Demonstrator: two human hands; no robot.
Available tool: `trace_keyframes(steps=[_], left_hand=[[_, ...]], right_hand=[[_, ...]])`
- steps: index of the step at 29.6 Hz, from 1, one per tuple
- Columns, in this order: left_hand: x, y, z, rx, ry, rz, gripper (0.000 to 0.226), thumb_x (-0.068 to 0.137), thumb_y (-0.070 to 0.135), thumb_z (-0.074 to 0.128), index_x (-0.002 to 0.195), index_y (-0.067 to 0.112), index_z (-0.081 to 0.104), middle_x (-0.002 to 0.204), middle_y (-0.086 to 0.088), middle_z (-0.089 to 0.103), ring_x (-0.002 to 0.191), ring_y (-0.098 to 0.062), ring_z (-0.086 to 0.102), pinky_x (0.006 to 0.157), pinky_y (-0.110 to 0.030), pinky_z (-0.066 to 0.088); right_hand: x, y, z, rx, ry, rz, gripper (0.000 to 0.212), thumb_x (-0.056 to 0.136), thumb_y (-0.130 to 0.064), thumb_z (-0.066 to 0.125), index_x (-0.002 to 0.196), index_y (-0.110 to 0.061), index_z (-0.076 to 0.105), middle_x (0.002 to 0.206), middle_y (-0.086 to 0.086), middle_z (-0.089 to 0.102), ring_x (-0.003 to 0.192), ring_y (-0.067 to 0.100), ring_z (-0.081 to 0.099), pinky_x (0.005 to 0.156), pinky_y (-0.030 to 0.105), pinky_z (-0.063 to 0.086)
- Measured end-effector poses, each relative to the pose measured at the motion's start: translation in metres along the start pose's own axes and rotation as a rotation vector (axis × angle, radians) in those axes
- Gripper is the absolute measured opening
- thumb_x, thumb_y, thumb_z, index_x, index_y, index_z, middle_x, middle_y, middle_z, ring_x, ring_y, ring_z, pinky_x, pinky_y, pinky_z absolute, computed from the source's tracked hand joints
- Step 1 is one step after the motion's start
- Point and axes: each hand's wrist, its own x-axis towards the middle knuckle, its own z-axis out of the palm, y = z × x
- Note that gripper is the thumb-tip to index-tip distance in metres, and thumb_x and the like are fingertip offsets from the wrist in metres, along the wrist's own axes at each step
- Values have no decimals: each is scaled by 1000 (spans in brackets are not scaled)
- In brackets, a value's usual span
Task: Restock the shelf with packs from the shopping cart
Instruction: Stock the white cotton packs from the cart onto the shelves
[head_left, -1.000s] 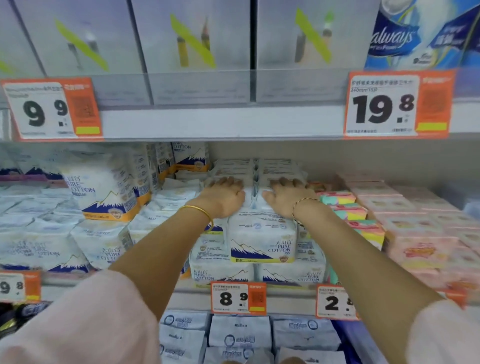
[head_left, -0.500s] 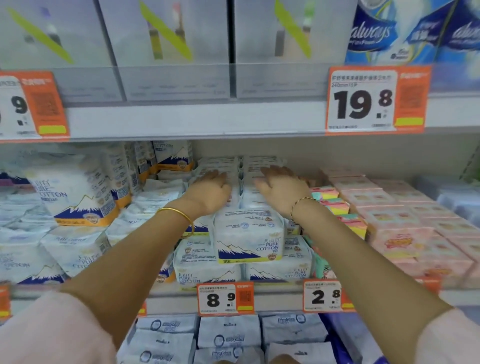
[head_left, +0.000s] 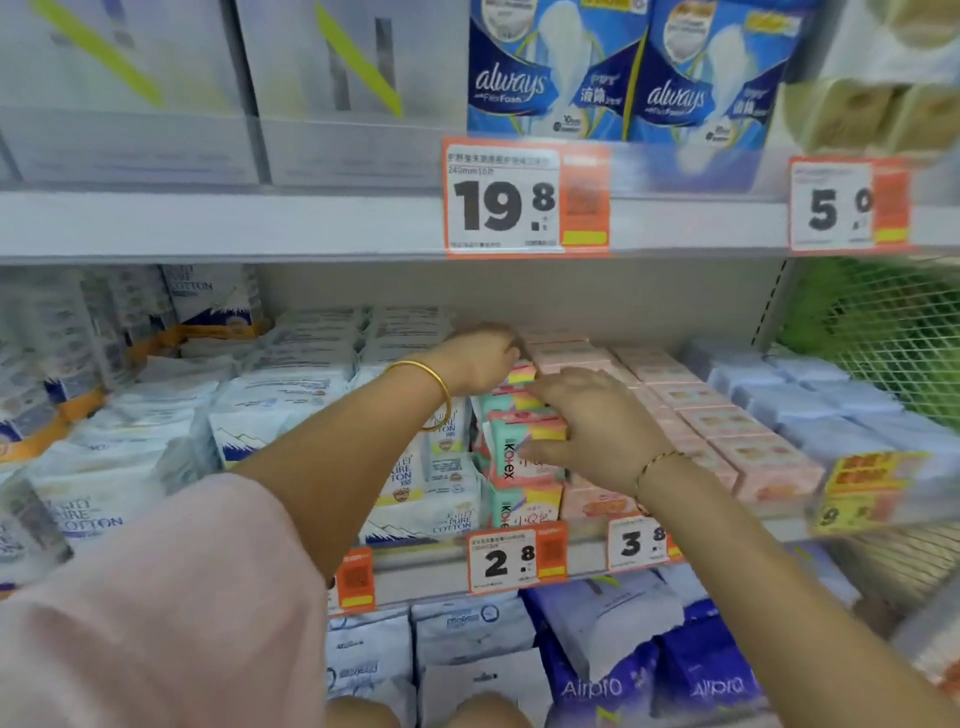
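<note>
The step in hand looks like squaring up the narrow column of small, soft teal, pink and yellow Kotex packs on the middle shelf; the shopping cart is out of view. The right hand has its fingers spread over the top of the upright front Kotex pack, thumb low on the near face, a light pinch. The left hand, a gold bangle on its wrist, is curled over the far end of the column, but it is motion-blurred and I cannot tell whether it grips a pack or only presses down. To do this well, I would keep the two hands working as bookends: far hand steadying the rear stack, near hand sliding the front pack back until it stands flush. Soft wrappers will likely buckle under a hard squeeze. Room is tight sideways. White plastic-wrapped cotton-pad packs touch the column on the left and flat pale pink packs crowd it on the right, so any move should run near-to-far, not across. Overhead there is open space up to the grey upper shelf. The near limit is the grey shelf lip with its orange-and-white 2.8 price tag, just below the front packs, so a pack pulled too near could tip over it.
</note>
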Motion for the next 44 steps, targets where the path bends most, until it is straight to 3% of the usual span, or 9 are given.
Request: trace_keyframes(steps=[5, 17, 22, 25, 29, 32, 37, 41, 44], left_hand=[[16, -3, 12, 153, -37, -95, 34, 101, 25, 28, 122, 11, 50, 129, -14, 54, 114, -30, 52, 86, -31, 33], [22, -7, 19, 302, -69, -40, 40, 102, 29, 22, 131, 14, 46, 139, -10, 47, 124, -27, 45, 104, -39, 27], [52, -2, 19, 264, 119, -38, 34, 100, 31, 30, 118, 13, 52, 129, -14, 54, 114, -32, 51, 97, -40, 41], [73, 8, 23, 153, -26, -65, 48, 100, 37, 27, 145, 22, 27, 151, -12, 31, 138, -31, 31, 112, -45, 26], [91, 18, 32, 199, -164, -126, 55, 96, 56, 14, 148, 42, 2, 160, -3, -2, 147, -26, 1, 119, -48, 1], [94, 24, 37, 229, -247, -122, 57, 94, 60, 10, 148, 44, 1, 159, 2, -6, 147, -18, -4, 118, -45, -5], [94, 21, 39, 296, -278, -112, 57, 94, 59, 9, 147, 42, -2, 160, 2, -6, 147, -18, -4, 118, -47, -4], [91, 22, 40, 308, -255, -94, 56, 95, 59, 9, 147, 44, -2, 160, 1, -5, 147, -21, -3, 117, -52, -1], [89, 25, 39, 317, -252, -88, 55, 95, 58, 9, 147, 43, -2, 160, 3, -5, 147, -21, -3, 117, -52, 0]], right_hand=[[1, 4, 16, -86, -25, -20, 62, 87, -48, 56, 142, -30, 35, 151, -9, 31, 144, 15, 15, 118, 42, 1], [-3, 10, 21, -20, 34, -51, 64, 87, -50, 54, 142, -27, 34, 152, -7, 29, 144, 16, 13, 119, 41, 1], [10, 67, -1, 409, 355, 152, 35, 98, -24, 44, 126, -8, 57, 129, 12, 58, 122, 27, 49, 101, 26, 31], [48, 112, 3, 872, 252, 465, 31, 99, -33, 40, 110, -13, 61, 117, 12, 60, 114, 26, 53, 100, 27, 36], [93, 135, 26, 1242, 104, 593, 63, 96, -56, 27, 138, -12, 42, 144, 9, 43, 130, 27, 43, 112, 39, 31], [107, 134, 37, 1412, 45, 565, 64, 94, -62, 21, 134, -18, 43, 133, 0, 49, 113, 15, 48, 96, 25, 36], [109, 133, 48, 1331, 61, 585, 36, 97, -55, 23, 73, -33, 37, 77, -17, 39, 65, -6, 37, 52, 11, 34], [113, 145, 65, 1318, 77, 562, 48, 89, -69, 22, 93, -33, 54, 96, -13, 55, 92, 9, 54, 67, 16, 40], [113, 143, 67, 1333, 65, 567, 101, 64, -88, 27, 132, -18, 51, 134, 4, 53, 125, 23, 50, 98, 28, 41]])
